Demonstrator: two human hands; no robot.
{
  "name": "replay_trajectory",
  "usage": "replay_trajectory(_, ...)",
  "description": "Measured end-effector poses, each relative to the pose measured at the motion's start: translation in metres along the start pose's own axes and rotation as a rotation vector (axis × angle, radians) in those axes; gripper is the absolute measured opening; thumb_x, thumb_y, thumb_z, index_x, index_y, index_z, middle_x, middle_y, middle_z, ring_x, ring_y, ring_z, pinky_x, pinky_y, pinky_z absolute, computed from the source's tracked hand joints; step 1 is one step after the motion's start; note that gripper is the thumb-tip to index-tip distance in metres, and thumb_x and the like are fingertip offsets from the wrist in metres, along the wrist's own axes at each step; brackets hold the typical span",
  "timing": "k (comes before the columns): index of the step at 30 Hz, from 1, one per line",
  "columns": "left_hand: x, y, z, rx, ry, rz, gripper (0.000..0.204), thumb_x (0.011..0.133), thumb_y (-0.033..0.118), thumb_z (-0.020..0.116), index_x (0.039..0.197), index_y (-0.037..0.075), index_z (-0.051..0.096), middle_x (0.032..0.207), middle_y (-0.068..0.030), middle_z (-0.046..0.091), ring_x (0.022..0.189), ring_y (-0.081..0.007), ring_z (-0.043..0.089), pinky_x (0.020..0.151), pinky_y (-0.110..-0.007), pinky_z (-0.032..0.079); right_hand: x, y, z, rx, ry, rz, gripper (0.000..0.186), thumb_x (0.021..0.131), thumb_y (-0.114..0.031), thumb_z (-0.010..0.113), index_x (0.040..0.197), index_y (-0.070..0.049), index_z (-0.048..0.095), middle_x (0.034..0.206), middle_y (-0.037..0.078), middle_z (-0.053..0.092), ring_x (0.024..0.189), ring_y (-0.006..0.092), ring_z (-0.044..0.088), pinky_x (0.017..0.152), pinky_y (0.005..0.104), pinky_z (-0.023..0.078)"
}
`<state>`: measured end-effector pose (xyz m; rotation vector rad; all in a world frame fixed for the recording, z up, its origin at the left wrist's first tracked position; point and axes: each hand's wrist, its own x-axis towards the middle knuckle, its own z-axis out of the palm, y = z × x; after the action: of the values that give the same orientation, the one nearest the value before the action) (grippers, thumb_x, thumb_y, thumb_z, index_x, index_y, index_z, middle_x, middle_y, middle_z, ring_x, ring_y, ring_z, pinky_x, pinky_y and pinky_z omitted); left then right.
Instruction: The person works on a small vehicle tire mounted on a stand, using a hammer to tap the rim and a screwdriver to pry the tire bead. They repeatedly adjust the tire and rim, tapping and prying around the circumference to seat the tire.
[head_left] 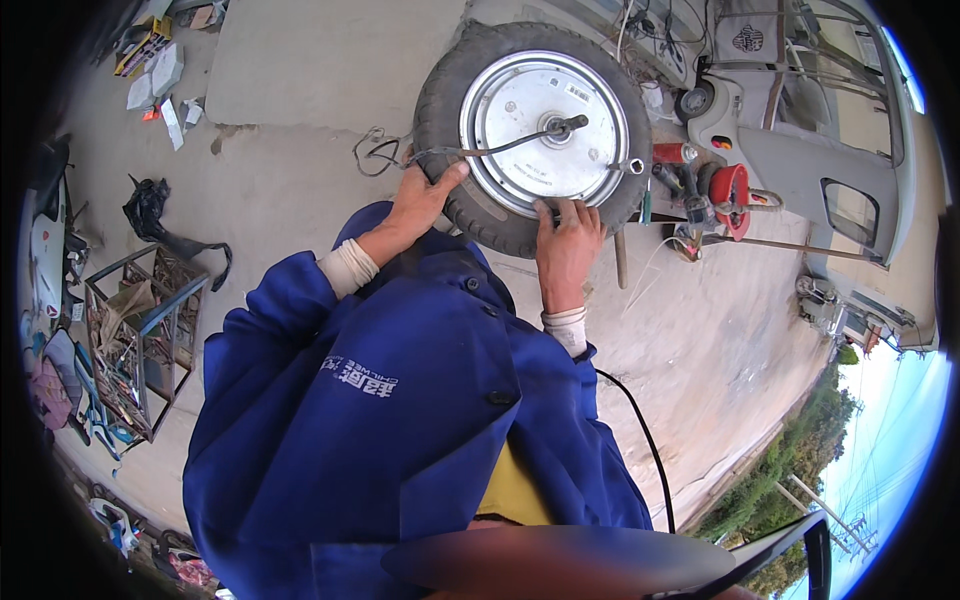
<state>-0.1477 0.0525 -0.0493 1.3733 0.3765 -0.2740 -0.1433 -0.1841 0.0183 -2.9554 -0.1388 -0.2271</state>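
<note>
A hub-motor wheel (545,165) lies flat side up in front of me, with a black tyre (437,120) around a silver metal hub. From the dark axle stub (568,124) at its middle, a cable (500,147) runs left across the tyre and ends in loose wires (375,150). My left hand (418,208) grips the tyre's near left side, thumb on top and fingers partly hidden. My right hand (571,245) holds the near edge, its fingertips curled at the hub's rim. A silver socket-like end (630,166) shows over the hub's right edge.
Right of the wheel are a power tool (692,200), a red can (673,152) and a red round container (730,200). A grey vehicle (800,160) stands beyond. At left, a metal-frame rack (150,335) holds tools, near a black bag (150,208). Cartons (145,50) lie far left.
</note>
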Motion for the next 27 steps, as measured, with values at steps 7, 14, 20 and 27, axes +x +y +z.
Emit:
replay_trajectory(7,0.001,-0.001,-0.004,-0.039,-0.071,0.033,0.056,0.108,0.036,0.071,0.143,-0.007,0.062,0.137,-0.0147,0.069,0.127,-0.0224,0.063,0.112,-0.037,0.049,-0.009,0.003,-0.003,0.138,0.092,0.002,0.033,0.088,-0.027,0.087,0.110,-0.005,0.079,0.111,0.013,0.074,0.107,0.0351,0.066,0.100,0.0490,0.049)
replay_trajectory(14,0.005,-0.007,-0.007,0.002,-0.063,0.018,0.057,0.108,0.035,0.071,0.145,-0.007,0.061,0.139,-0.0155,0.069,0.129,-0.0236,0.063,0.115,-0.037,0.047,-0.008,-0.004,0.005,0.075,0.118,-0.021,0.020,0.091,-0.024,0.082,0.104,-0.009,0.080,0.107,0.009,0.075,0.106,0.0319,0.067,0.099,0.0520,0.048)
replay_trajectory(20,-0.001,0.007,-0.007,-0.009,-0.066,-0.002,0.061,0.108,0.038,0.071,0.146,-0.008,0.060,0.141,-0.0170,0.068,0.130,-0.0246,0.062,0.115,-0.037,0.047,-0.004,-0.001,0.009,0.036,0.103,-0.027,0.019,0.093,-0.025,0.081,0.103,-0.009,0.078,0.108,0.009,0.074,0.107,0.0322,0.066,0.098,0.0535,0.047)
replay_trajectory(27,-0.001,0.006,-0.004,0.024,-0.027,-0.032,0.065,0.107,0.042,0.072,0.146,-0.008,0.058,0.142,-0.0176,0.066,0.131,-0.0245,0.061,0.116,-0.037,0.046,-0.009,0.001,0.010,0.116,0.133,-0.021,0.021,0.094,-0.028,0.081,0.102,-0.009,0.076,0.117,0.009,0.071,0.112,0.0319,0.066,0.101,0.0536,0.045)
